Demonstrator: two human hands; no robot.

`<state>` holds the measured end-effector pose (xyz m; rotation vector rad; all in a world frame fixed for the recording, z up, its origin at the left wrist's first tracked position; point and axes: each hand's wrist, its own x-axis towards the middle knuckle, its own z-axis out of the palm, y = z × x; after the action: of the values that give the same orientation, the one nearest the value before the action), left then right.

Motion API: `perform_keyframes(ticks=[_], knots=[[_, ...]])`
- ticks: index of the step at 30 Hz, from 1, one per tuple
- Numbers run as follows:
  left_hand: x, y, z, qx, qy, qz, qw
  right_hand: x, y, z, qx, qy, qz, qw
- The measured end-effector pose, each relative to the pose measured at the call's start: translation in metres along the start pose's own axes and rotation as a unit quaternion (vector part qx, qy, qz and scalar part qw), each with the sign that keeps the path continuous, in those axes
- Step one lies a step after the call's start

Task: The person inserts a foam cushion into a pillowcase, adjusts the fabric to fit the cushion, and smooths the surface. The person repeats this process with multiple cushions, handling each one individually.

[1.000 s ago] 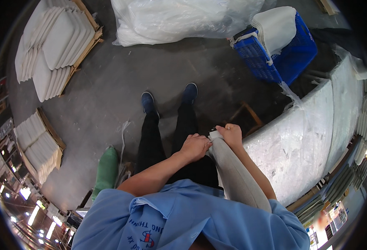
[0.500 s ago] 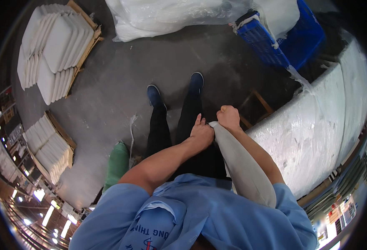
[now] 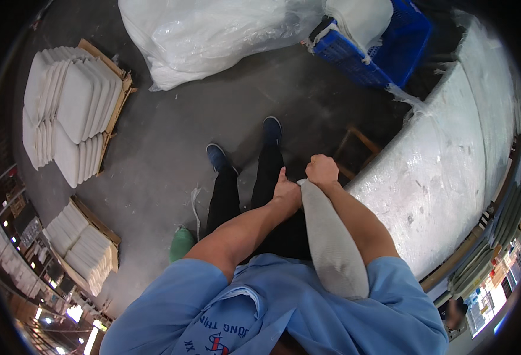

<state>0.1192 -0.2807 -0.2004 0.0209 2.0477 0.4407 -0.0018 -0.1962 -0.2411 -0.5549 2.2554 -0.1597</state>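
Observation:
A light grey, fabric-covered cushion [image 3: 334, 248] is tilted up against my front, seen mostly edge-on. It bulges near my shirt and narrows to a corner at my hands. My left hand [image 3: 287, 194] is closed at that corner, with one digit sticking up. Just to the right, my right hand [image 3: 322, 170] is in a fist against the same corner, its forearm running along the cushion's right side. What the fingertips pinch there is hidden.
Plastic-wrapped stacks [image 3: 420, 195] stand close on my right. Ahead are a large plastic-covered bundle [image 3: 213, 41] and a blue crate [image 3: 355, 62] holding white pieces. White pads [image 3: 74, 112] are piled at left, near another stack [image 3: 86, 248]. A green sack [image 3: 182, 244] sits by my left leg.
The surroundings have shifted in view as my head turned. Both hands stay at the cushion's corner, and the cushion now leans slightly less to the right.

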Motion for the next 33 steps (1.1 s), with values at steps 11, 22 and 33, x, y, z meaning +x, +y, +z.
perform_keyframes(ticks=[11,22,33], knots=[[0.031,0.006,0.034,-0.089,0.149,0.072,0.982,0.005,0.034,-0.012,0.038,0.037,0.052,0.997],[0.012,0.009,0.020,-0.863,0.047,0.021,0.503,-0.012,0.050,-0.031,0.195,0.082,0.117,0.970],[-0.007,0.051,-0.006,-0.946,0.021,-0.072,0.315,-0.030,0.062,-0.051,0.255,-0.073,0.128,0.956]])
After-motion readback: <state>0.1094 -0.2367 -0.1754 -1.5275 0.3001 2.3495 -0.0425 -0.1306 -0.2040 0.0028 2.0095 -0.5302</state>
